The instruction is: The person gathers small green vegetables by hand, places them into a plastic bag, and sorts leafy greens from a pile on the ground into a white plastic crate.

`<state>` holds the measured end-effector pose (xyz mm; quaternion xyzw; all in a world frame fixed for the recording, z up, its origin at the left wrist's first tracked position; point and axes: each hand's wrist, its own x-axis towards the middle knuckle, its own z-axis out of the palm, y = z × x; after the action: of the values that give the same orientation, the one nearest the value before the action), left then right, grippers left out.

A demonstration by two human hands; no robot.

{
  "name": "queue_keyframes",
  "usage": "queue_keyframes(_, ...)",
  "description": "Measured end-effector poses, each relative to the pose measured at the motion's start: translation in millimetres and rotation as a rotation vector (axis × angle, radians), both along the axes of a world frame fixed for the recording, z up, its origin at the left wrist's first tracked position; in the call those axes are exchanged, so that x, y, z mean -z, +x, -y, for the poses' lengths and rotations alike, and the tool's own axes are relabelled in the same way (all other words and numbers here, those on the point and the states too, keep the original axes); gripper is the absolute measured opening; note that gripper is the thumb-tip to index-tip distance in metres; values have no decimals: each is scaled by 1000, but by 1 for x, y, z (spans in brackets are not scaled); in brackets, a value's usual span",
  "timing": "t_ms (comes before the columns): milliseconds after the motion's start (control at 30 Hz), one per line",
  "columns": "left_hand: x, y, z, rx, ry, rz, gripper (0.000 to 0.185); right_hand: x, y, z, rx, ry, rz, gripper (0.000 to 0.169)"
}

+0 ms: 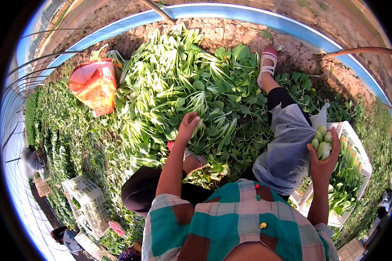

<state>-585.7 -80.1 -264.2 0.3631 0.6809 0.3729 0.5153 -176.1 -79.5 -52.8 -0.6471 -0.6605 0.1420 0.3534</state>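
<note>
My right hand (pixel 326 150) is closed around a bunch of leafy greens, its pale green stem bases (pixel 322 140) facing up, over a white plastic crate (pixel 366 156). Inside the crate lie tied bunches of greens (pixel 348 160). My left hand (pixel 190 122) hangs over the near edge of a large pile of cut leafy greens (pixel 170 81); its fingers are slightly curled, and I cannot tell whether they touch the plant just beneath. A translucent plastic sheet (pixel 284 146) covers my right leg, close to the crate.
An orange and red bag (pixel 96 83) stands left of the pile. Another white crate (pixel 88 202) sits at lower left. A blue plastic sheet edge (pixel 248 18) and curved poles (pixel 359 51) border the bed. Other people (pixel 70 239) are at the far left.
</note>
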Motion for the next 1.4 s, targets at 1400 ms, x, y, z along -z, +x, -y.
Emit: queue_keyframes(1400,-131,-24,2,214,-27,-34,41,26,0,-3,-232,7,240,61)
